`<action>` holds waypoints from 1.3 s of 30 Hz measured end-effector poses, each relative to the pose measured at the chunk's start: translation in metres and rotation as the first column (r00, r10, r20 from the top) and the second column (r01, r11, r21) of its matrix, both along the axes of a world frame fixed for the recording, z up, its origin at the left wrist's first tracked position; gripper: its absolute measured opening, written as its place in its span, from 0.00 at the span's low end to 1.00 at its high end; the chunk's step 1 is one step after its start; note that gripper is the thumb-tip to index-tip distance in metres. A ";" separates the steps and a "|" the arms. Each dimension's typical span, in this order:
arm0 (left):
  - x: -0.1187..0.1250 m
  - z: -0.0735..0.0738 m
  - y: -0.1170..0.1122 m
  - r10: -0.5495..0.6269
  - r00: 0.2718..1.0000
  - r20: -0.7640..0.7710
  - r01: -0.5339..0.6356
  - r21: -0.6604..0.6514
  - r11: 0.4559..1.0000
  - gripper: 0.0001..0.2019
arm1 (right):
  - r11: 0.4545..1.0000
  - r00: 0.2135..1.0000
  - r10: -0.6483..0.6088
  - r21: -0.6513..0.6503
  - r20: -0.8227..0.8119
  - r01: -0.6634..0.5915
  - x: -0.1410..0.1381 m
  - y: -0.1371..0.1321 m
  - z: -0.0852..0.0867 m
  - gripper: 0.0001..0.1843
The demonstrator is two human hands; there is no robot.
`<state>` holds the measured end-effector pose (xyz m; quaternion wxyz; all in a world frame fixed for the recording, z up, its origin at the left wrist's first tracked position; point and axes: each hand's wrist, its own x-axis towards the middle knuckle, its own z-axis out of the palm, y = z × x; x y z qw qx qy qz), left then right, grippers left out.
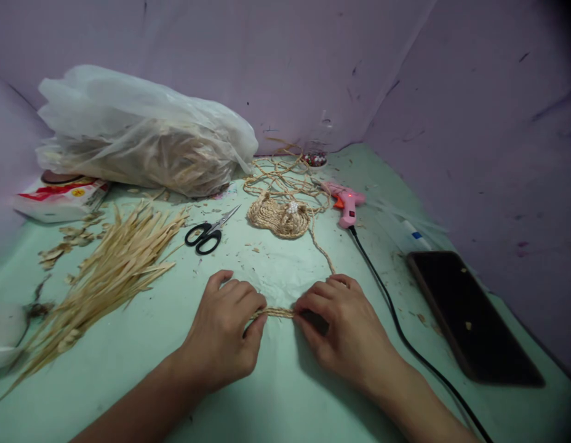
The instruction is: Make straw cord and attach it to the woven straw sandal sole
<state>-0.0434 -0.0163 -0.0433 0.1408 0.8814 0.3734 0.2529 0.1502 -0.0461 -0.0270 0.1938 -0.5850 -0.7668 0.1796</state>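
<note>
My left hand (pixel 227 329) and my right hand (pixel 341 326) rest on the pale green table, both with fingers curled and pinched on a short stretch of twisted straw rope (pixel 275 312) held taut between them. From my right hand the rope runs away across the table to a coiled straw piece (pixel 279 216) and a loose tangle of rope (pixel 285 175) behind it. Black-handled scissors (pixel 207 234) lie just beyond my left hand.
A bundle of dry straw strips (pixel 105 274) fans out at the left. A clear plastic bag of straw (pixel 142 138) sits at the back left, a white and red box (pixel 59 197) beside it. A pink glue gun (pixel 345 203) with black cord (pixel 391 307) and a dark phone (pixel 470 314) lie right.
</note>
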 end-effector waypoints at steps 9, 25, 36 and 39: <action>0.017 0.008 -0.005 -0.011 1.000 0.003 0.010 0.083 0.997 0.06 | 1.000 1.000 -0.001 0.018 -0.002 0.001 0.001 -0.001 -0.002 0.06; 0.028 0.006 -0.004 -0.018 0.996 -0.090 0.024 0.065 0.998 0.09 | 1.000 1.000 -0.011 -0.010 -0.019 0.011 0.002 0.000 -0.003 0.07; 0.028 0.001 -0.003 -0.040 0.996 -0.086 0.045 0.067 0.997 0.10 | 1.000 1.000 -0.006 -0.022 -0.018 0.006 0.003 0.000 -0.002 0.06; 0.027 0.002 -0.004 -0.036 0.996 -0.082 0.041 0.062 0.997 0.10 | 1.000 0.999 0.023 -0.012 -0.039 -0.023 0.004 -0.001 -0.002 0.07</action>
